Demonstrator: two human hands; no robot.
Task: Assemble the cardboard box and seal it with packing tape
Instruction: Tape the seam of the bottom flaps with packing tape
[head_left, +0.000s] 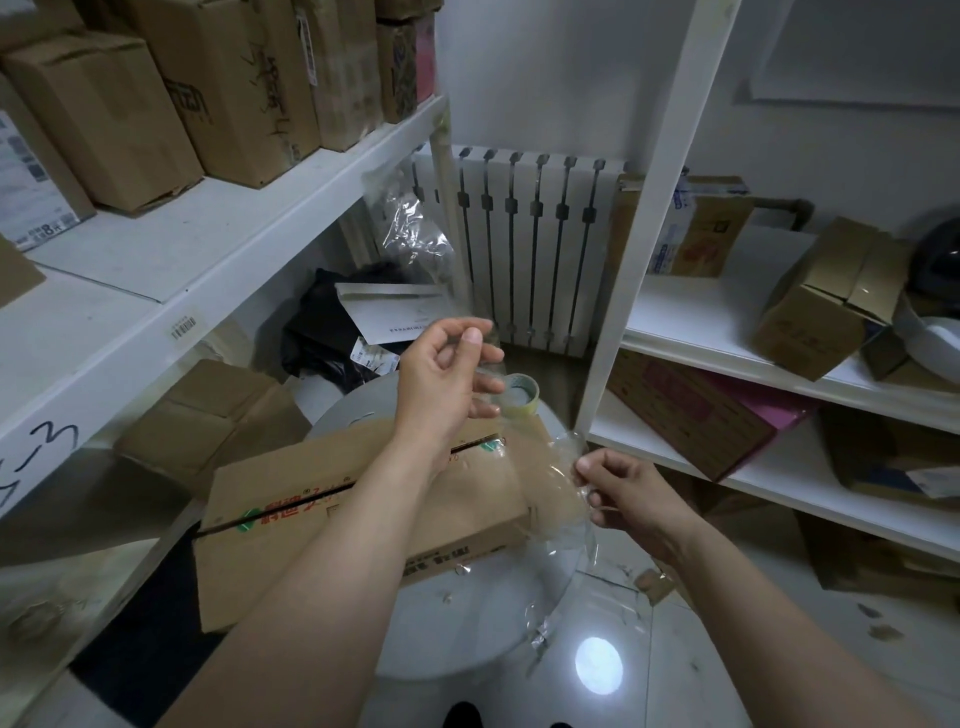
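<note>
We are readying a length of clear tape (563, 467) to close the cardboard box (322, 525), which lies across the left and far side of the round tabletop (467, 623), overhanging its left edge. The flaps are folded down, and the seam (467, 446) on top looks unsealed.

To do this well, we should pull the strip taut and flat before it goes down, because it is already wrinkled and a loose tail hangs towards the near right of the tabletop. Slack tape would likely stick to itself. We judge it best to centre the strip over the seam, press one end down first, then smooth along the seam with flat fingers.

Our left hand (447, 379) is raised above the box's far right corner, wrist bent back, and it pinches the upper end of the tape between thumb and fingertips. Our right hand (623, 493) sits lower, off the box's right end, with its fingers curled and its thumb and forefinger nipping the other end. The tape roll (521, 397) sits just beyond the left fingers. We cannot tell whether it rests on the box or on the tabletop.
</note>
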